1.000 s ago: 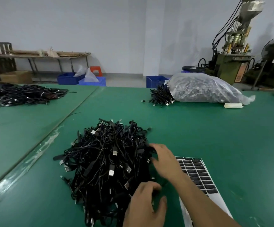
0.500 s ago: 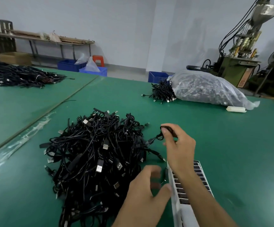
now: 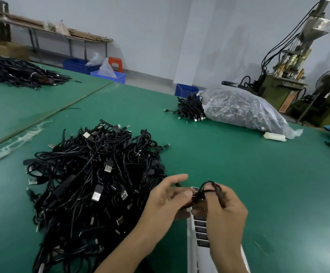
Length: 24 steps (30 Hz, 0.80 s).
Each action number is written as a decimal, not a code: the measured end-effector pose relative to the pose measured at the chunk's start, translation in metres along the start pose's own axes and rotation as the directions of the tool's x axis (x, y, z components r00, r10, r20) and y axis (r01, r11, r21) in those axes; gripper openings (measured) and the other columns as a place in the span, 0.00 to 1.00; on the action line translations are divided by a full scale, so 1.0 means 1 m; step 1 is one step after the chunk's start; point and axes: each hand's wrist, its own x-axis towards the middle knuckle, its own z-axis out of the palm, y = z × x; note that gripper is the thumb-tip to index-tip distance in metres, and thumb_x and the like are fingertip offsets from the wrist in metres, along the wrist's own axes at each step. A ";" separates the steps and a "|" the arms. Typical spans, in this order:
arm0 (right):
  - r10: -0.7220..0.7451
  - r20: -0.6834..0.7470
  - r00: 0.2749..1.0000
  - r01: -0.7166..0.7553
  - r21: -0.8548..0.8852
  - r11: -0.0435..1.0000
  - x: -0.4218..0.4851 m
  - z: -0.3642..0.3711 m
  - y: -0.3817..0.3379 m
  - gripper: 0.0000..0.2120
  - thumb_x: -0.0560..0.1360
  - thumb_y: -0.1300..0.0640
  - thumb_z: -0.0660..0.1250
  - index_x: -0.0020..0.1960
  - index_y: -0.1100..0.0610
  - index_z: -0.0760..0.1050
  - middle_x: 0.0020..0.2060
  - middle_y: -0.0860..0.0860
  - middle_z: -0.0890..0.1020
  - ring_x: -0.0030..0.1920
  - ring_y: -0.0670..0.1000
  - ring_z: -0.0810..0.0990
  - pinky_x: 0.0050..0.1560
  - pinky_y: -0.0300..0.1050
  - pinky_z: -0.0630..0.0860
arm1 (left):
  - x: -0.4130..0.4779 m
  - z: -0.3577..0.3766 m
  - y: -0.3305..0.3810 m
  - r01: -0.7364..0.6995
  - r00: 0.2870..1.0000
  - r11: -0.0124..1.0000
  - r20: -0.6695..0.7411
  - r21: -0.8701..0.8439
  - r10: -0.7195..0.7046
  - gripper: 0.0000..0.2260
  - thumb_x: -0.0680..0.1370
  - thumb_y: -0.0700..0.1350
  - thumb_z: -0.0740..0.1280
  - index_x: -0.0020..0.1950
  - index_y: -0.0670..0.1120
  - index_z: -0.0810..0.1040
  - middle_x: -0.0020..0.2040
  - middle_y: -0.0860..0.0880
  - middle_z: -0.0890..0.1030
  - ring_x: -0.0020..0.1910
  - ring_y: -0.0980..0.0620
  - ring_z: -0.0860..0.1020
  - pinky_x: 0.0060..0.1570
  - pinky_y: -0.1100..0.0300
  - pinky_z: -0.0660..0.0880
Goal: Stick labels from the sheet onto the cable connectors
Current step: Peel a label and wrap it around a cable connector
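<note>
Holding one coiled black cable (image 3: 209, 191) between them, the left hand (image 3: 165, 205) and right hand (image 3: 224, 211) each keep a closed grip on it above the label sheet (image 3: 199, 229); the sheet lies on the green counter (image 3: 239, 164), just right of the cable pile (image 3: 93, 186).
</note>
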 end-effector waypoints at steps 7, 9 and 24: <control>0.209 0.231 0.950 -0.173 -0.166 0.971 -0.005 -0.005 0.014 0.09 0.80 0.63 0.66 0.42 0.59 0.80 0.30 0.57 0.83 0.27 0.56 0.81 0.25 0.43 0.76 | -0.008 -0.007 0.004 -0.148 0.989 0.918 0.031 0.368 0.147 0.21 0.72 0.55 0.70 0.65 0.61 0.77 0.59 0.65 0.81 0.62 0.64 0.77 0.60 0.65 0.74; 0.261 0.306 0.916 -0.204 -0.205 0.957 -0.006 -0.009 0.015 0.10 0.80 0.62 0.66 0.42 0.60 0.80 0.30 0.59 0.83 0.26 0.56 0.78 0.24 0.43 0.74 | -0.005 -0.007 0.004 -0.080 0.996 0.929 -0.009 0.362 0.089 0.26 0.72 0.64 0.73 0.68 0.60 0.75 0.56 0.65 0.82 0.59 0.66 0.79 0.58 0.65 0.74; 0.221 0.343 0.913 -0.074 -0.394 0.916 0.000 -0.056 0.003 0.10 0.78 0.49 0.69 0.40 0.52 0.83 0.34 0.51 0.85 0.34 0.53 0.83 0.33 0.44 0.78 | 0.016 0.009 0.030 0.037 0.995 0.999 -0.098 0.022 -0.035 0.15 0.85 0.49 0.59 0.50 0.49 0.86 0.28 0.53 0.64 0.24 0.57 0.63 0.25 0.65 0.68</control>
